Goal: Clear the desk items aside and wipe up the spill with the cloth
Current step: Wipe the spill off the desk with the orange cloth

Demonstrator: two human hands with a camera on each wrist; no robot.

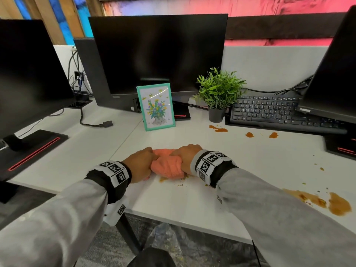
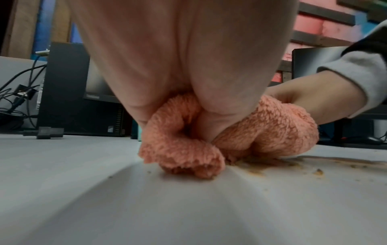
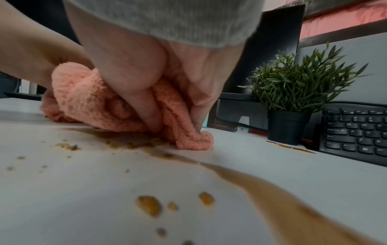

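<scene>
A bunched pink cloth (image 1: 167, 165) lies on the white desk (image 1: 173, 197) near its front edge. My left hand (image 1: 141, 162) grips its left end and my right hand (image 1: 185, 157) grips its right end, fingers curled into the fabric (image 2: 270, 132) (image 3: 83, 97). Brown spill smears and crumbs (image 3: 117, 144) sit right under the cloth. A large brown puddle (image 1: 339, 204) lies at the front right, and smaller blotches (image 1: 218, 129) dot the desk near the plant pot.
A teal picture frame (image 1: 156, 106) stands behind the cloth, before the middle monitor (image 1: 158, 53). A potted plant (image 1: 218, 93) and a black keyboard (image 1: 273, 110) are at the back right. Monitors stand left (image 1: 28, 78) and right (image 1: 331, 74); a loose cable (image 1: 96, 123) lies back left.
</scene>
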